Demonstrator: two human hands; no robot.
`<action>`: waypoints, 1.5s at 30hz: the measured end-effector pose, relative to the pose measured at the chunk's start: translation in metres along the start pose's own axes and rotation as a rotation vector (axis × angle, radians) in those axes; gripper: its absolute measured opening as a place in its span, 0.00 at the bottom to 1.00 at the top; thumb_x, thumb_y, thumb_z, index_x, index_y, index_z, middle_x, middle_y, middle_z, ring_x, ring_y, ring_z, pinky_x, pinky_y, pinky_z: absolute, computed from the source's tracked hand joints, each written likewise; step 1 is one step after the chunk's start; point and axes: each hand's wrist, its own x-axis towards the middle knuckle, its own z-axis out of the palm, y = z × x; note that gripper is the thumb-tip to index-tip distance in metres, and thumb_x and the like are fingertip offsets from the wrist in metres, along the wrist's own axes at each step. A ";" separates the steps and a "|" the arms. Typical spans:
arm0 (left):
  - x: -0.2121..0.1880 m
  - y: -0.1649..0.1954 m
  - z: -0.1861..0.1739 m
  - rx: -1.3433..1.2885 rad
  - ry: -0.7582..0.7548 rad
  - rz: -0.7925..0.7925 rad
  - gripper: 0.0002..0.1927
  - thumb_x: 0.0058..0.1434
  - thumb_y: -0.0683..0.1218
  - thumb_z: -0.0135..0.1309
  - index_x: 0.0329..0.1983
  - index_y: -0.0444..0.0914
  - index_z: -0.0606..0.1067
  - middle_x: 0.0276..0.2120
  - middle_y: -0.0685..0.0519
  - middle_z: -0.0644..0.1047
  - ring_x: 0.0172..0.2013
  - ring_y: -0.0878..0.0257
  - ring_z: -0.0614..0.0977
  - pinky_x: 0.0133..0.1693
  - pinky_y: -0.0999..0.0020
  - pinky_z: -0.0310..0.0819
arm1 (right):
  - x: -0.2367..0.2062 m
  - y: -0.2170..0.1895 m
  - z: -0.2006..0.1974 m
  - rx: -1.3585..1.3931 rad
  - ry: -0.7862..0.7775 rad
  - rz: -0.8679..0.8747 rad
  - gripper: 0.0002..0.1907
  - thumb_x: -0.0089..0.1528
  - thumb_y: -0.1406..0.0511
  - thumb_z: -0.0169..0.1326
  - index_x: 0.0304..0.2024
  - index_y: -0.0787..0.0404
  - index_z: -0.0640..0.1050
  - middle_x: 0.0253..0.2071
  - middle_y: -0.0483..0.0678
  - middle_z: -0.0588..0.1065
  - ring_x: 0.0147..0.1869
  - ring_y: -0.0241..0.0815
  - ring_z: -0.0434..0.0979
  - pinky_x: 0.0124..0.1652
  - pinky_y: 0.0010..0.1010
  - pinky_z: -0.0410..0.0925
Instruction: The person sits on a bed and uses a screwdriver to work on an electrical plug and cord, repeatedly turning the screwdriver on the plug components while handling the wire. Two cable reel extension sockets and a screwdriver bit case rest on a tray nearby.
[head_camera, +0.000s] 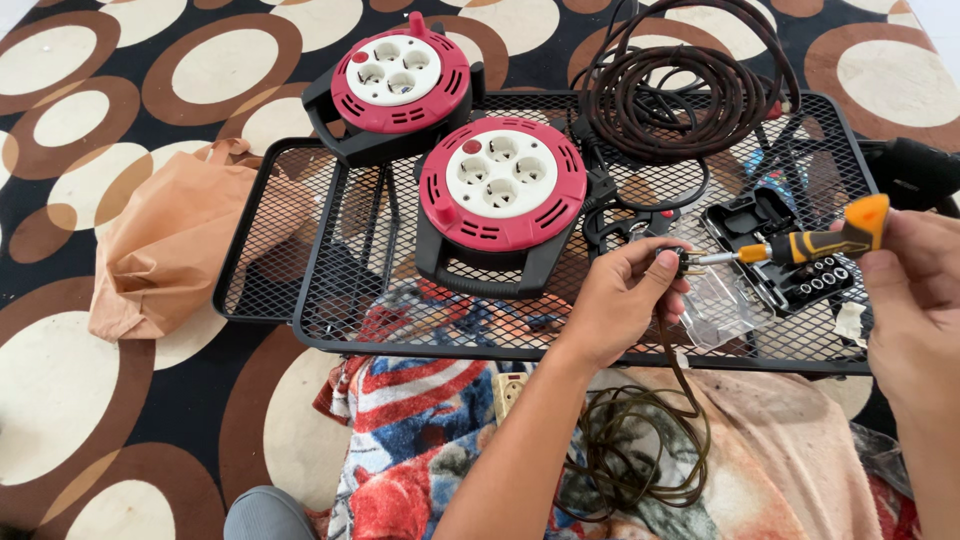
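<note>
While the left hand (622, 300) pinches a small dark plug (678, 262) at the end of a thin brown cord (650, 440), fingers closed around it, the right hand (915, 290) is wrapped shut on the orange-and-black handle of a screwdriver (810, 243), whose tip meets the plug. Both are held just above the front edge of a black mesh rack (300, 300), toward its right corner. To do this well, it seems best to keep the shaft in line with the screw, press in firmly, and brace the plug so it does not twist; the cord trailing into the lap should stay slack. An open bit case (790, 255) lies on the rack under the tool. Two red cable reels (500, 185) sit near the middle and rear left, a coiled dark cable (680, 95) at the rear.
</note>
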 end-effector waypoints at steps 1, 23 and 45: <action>0.000 -0.001 0.000 0.002 0.001 0.004 0.17 0.75 0.49 0.50 0.58 0.33 0.74 0.34 0.52 0.77 0.30 0.69 0.77 0.33 0.72 0.76 | 0.000 -0.001 -0.001 -0.118 0.004 -0.046 0.10 0.73 0.74 0.49 0.57 0.66 0.72 0.54 0.49 0.74 0.51 0.34 0.75 0.53 0.22 0.68; 0.002 -0.004 -0.002 -0.009 0.012 0.023 0.16 0.75 0.49 0.50 0.58 0.33 0.75 0.34 0.52 0.77 0.30 0.69 0.77 0.34 0.72 0.75 | -0.010 0.001 -0.003 -0.228 0.036 -0.069 0.08 0.78 0.71 0.49 0.57 0.66 0.77 0.52 0.50 0.69 0.34 0.28 0.63 0.35 0.16 0.58; 0.001 -0.002 0.001 0.011 0.050 0.020 0.16 0.73 0.48 0.52 0.57 0.33 0.75 0.33 0.53 0.77 0.30 0.69 0.77 0.32 0.73 0.75 | -0.005 0.035 -0.009 0.165 0.002 -0.065 0.08 0.74 0.76 0.52 0.55 0.65 0.72 0.55 0.45 0.70 0.52 0.34 0.73 0.61 0.29 0.70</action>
